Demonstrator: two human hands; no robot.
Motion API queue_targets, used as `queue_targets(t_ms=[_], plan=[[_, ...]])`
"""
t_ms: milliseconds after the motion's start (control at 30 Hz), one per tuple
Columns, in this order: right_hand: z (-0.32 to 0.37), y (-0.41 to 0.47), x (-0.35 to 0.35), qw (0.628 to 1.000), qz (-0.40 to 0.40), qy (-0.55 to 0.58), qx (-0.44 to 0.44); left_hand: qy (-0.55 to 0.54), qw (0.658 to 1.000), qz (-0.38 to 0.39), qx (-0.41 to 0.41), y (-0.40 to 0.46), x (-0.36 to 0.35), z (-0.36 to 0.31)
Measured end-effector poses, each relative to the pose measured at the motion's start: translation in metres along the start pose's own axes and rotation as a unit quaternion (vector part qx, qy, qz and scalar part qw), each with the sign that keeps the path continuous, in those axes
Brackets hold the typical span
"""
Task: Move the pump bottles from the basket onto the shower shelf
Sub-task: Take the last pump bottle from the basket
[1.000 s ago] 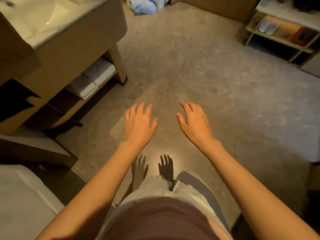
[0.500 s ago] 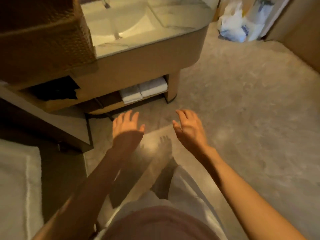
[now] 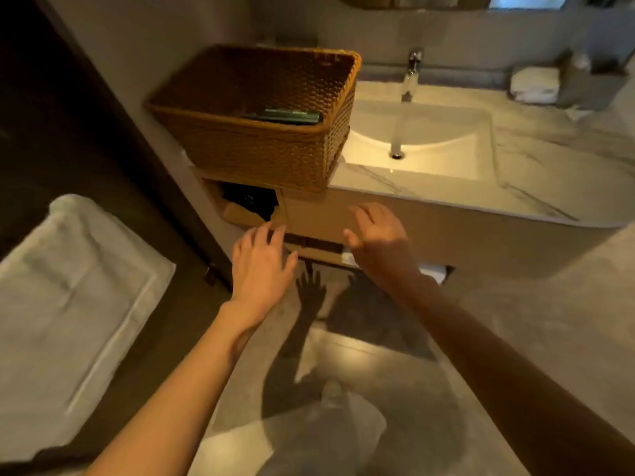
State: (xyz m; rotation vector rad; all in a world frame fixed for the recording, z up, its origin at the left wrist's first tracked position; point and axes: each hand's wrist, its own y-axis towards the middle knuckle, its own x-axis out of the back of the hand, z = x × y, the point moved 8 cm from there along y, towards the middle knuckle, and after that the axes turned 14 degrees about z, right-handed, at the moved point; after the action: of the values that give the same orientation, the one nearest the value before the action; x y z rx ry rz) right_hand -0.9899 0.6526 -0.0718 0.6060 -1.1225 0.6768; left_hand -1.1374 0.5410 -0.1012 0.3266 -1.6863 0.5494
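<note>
Apparently reaching, both the left hand (image 3: 263, 266) and right hand (image 3: 379, 237) spread empty fingers below the brown woven wicker basket (image 3: 254, 146) on the marble surface's left end; no pump bottles show clearly inside.

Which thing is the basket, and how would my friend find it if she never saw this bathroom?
Look at the pale marble counter with the white sink and the tap. At the counter's left end, beside the sink, sits the basket. It is the only brown woven thing there, a deep box shape with an orange-brown rim, and something dark green shows inside.
</note>
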Motion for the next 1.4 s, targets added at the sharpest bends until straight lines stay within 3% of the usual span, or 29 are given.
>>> queue_targets(t_ms=[533,667,933,1100,1400], plan=[[0.033,0.258,0.055,0.976,0.023,-0.011,0.218,-0.076,0.974,-0.122,0.175,0.16,0.101,0.048],[0.027,0.325,0.04,0.967,0.072,-0.014,0.242,-0.071,0.962,-0.143,0.222,0.198,0.12,0.06],[0.034,0.439,-0.017,0.929,0.179,-0.046,0.319,-0.068,0.942,-0.112,0.309,0.266,0.125,0.07],[0.03,0.493,-0.075,0.913,0.274,-0.071,0.294,-0.066,0.925,-0.097,0.362,0.279,0.12,0.08],[0.013,0.548,-0.147,0.879,0.415,-0.127,0.195,-0.023,0.93,-0.09,0.357,0.294,0.121,0.078]])
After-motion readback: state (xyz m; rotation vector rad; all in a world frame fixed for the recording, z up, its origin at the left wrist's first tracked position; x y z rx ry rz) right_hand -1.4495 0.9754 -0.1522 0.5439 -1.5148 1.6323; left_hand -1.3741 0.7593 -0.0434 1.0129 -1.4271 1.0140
